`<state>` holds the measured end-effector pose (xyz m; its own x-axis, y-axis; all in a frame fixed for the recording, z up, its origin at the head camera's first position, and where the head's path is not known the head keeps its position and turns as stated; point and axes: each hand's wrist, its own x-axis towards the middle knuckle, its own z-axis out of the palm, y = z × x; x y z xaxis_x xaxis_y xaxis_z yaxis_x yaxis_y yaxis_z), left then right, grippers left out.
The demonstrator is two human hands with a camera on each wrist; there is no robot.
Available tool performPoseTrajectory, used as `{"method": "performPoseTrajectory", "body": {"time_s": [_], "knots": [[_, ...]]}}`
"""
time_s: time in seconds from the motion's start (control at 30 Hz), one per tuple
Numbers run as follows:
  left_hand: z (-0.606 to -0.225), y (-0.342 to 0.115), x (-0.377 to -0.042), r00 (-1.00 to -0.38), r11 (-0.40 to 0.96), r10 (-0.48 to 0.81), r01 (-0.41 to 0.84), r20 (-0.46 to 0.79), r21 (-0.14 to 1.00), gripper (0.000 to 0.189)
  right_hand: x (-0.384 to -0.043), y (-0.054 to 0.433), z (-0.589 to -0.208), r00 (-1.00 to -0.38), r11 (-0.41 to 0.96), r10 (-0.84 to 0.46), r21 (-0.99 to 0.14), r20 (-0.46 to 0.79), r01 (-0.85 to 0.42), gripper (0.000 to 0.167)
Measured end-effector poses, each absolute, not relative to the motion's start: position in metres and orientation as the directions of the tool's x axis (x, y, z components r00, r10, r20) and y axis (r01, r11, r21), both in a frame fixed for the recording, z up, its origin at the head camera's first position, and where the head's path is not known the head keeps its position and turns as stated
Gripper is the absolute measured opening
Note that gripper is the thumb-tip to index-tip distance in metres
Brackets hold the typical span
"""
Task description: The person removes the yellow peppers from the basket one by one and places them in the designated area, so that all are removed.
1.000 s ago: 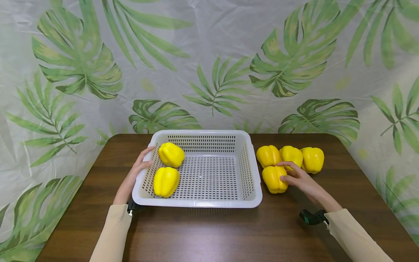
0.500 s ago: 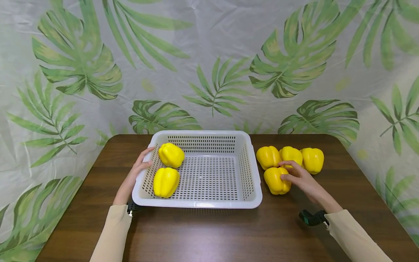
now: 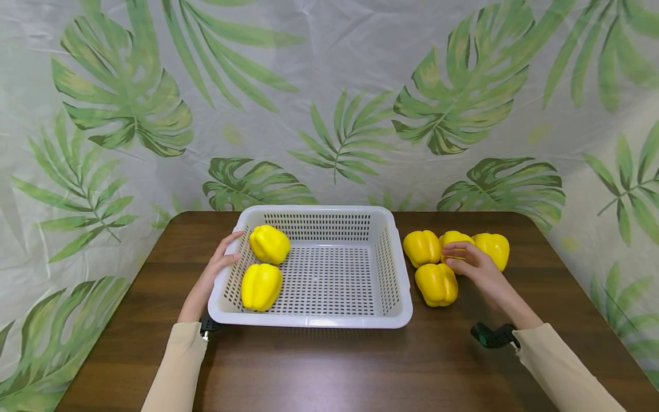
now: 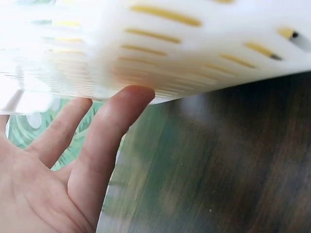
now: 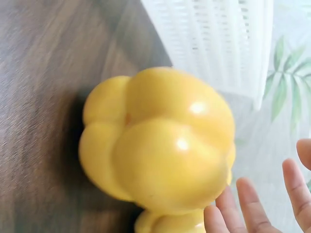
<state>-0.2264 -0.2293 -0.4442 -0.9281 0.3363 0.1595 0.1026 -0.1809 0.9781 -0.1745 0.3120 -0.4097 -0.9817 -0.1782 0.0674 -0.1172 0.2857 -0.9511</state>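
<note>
My left hand (image 3: pixel 216 269) touches the outer left wall of a white perforated plastic basket (image 3: pixel 309 321). Seen from the left wrist, the fingertips press against the slotted side (image 4: pixel 160 48) below the rim, extended rather than wrapped round it. Inside the basket, a yellow bell pepper (image 3: pixel 270 244) lies at the back left and another yellow bell pepper (image 3: pixel 261 287) in front of it. My right hand (image 3: pixel 476 266), fingers spread and holding nothing, hovers over the peppers right of the basket. Nearest below it is the front yellow bell pepper (image 3: pixel 436 285), large in the right wrist view.
Behind the front pepper, a row holds a left pepper (image 3: pixel 421 248), a middle pepper (image 3: pixel 453 236) partly hidden by the right hand, and a right pepper (image 3: pixel 494 249). Everything stands on a dark wooden table (image 3: pixel 319 372). A leaf-patterned cloth (image 3: pixel 350 68) hangs behind.
The front pepper has shifted slightly right, away from the basket. My right hand has let go of it and lifted up and away. The left hand and basket have not moved.
</note>
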Motion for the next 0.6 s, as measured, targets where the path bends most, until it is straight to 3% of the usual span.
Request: {"method": "performPoseTrajectory", "body": {"time_s": [0.23, 0.6], "knots": [[-0.445, -0.229, -0.227, -0.928, -0.177, 0.334, 0.109, 0.164, 0.978, 0.052, -0.177, 0.300, -0.398, -0.981, 0.303, -0.186, -0.946, 0.063, -0.118, 0.038], [-0.443, -0.229, -0.225, -0.935, -0.168, 0.328, 0.084, 0.136, 0.982, 0.050, -0.186, 0.271, -0.384, -0.958, 0.204, -0.267, -0.965, 0.105, -0.162, 0.036]]}}
